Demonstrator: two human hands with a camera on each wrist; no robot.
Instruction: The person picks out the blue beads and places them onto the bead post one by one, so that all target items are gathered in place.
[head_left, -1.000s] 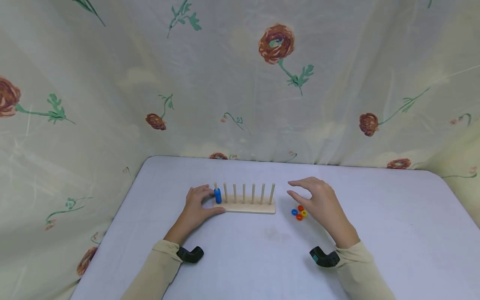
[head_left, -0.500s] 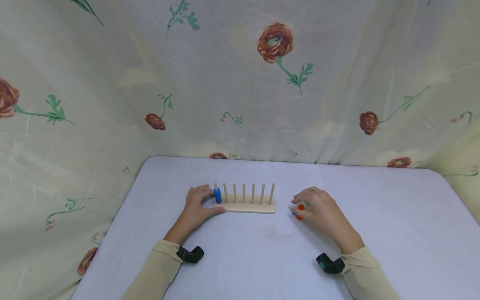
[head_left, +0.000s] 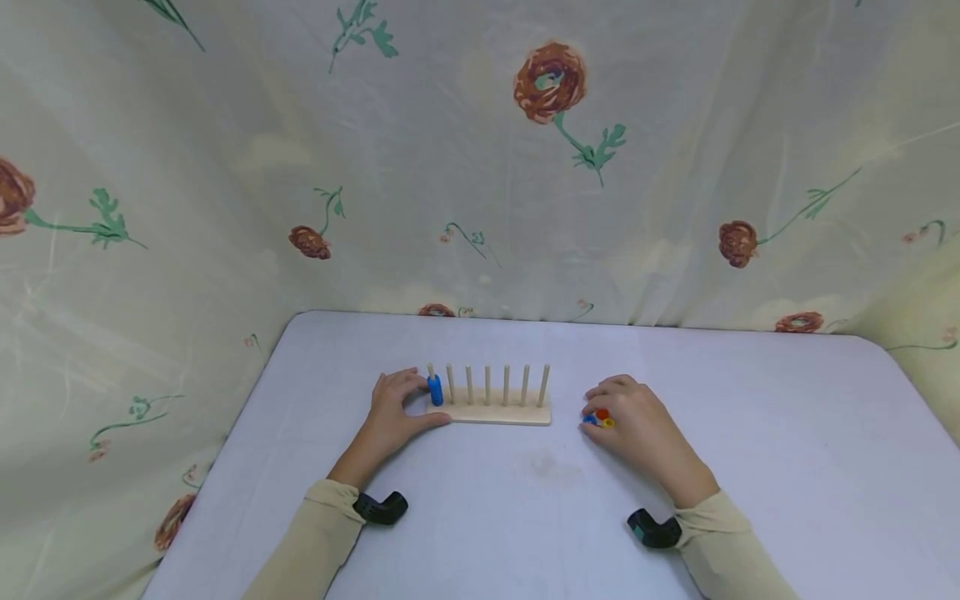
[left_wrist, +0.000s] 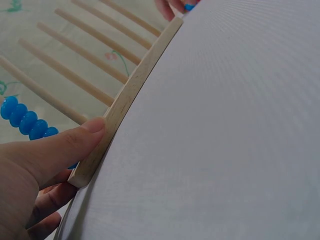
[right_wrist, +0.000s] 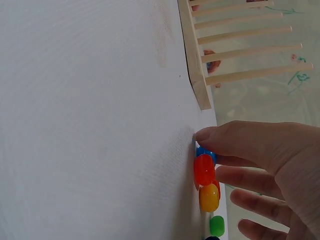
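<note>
A wooden peg rack (head_left: 491, 412) stands on the table with its pegs upright. Several blue beads (left_wrist: 27, 120) are stacked on its leftmost peg. My left hand (head_left: 393, 412) grips the rack's left end, thumb on the front edge and fingers behind. To the right of the rack, my right hand (head_left: 637, 421) reaches down over a small cluster of loose beads. Thumb and index finger close around a blue bead (head_left: 590, 420) at the cluster's left side. Beside it lie a red bead (right_wrist: 204, 170), a yellow bead (right_wrist: 209, 198) and a green bead (right_wrist: 217, 226), partly hidden from above.
A white-covered table (head_left: 495, 517) carries everything. Behind it hangs a flower-patterned cloth (head_left: 420, 167), which also runs down the left side. A dark bead-like edge (right_wrist: 212, 238) shows at the bottom of the right wrist view.
My right hand has come down from above the loose beads onto them, and its thumb and index finger have drawn together around the blue one. The left hand and rack stay put.
</note>
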